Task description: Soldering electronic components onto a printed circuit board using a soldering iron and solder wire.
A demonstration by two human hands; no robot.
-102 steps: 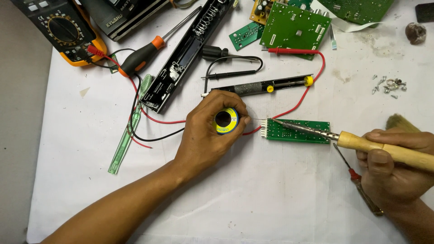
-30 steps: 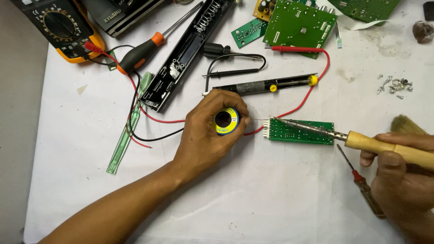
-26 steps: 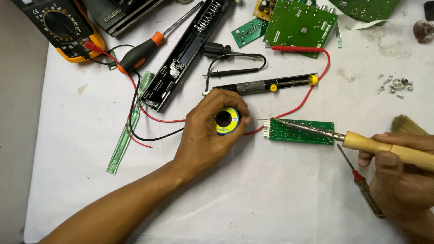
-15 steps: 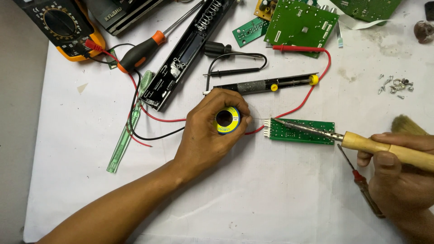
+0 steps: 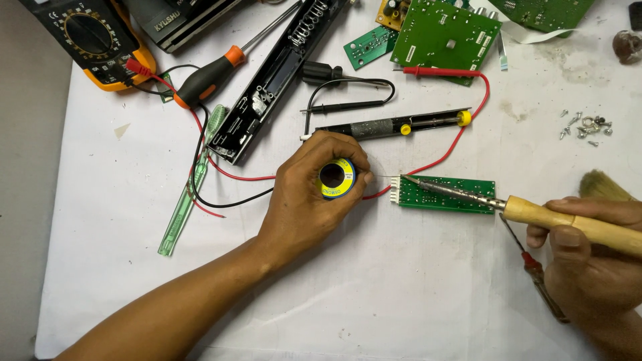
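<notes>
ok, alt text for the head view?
Seen from above on a white table, the right hand holds a wooden-handled soldering iron with its tip at the left end of a small green board, while the left hand holds a solder spool and feeds wire toward the tip. A multimeter, screwdriver and more boards lie behind.

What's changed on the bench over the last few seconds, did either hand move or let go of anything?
Hardly anything. The right hand still grips the soldering iron, tip at the left end of the small green board. The left hand still holds the solder spool beside it. Nothing was picked up or released; the slight shifts look like camera movement.
</notes>
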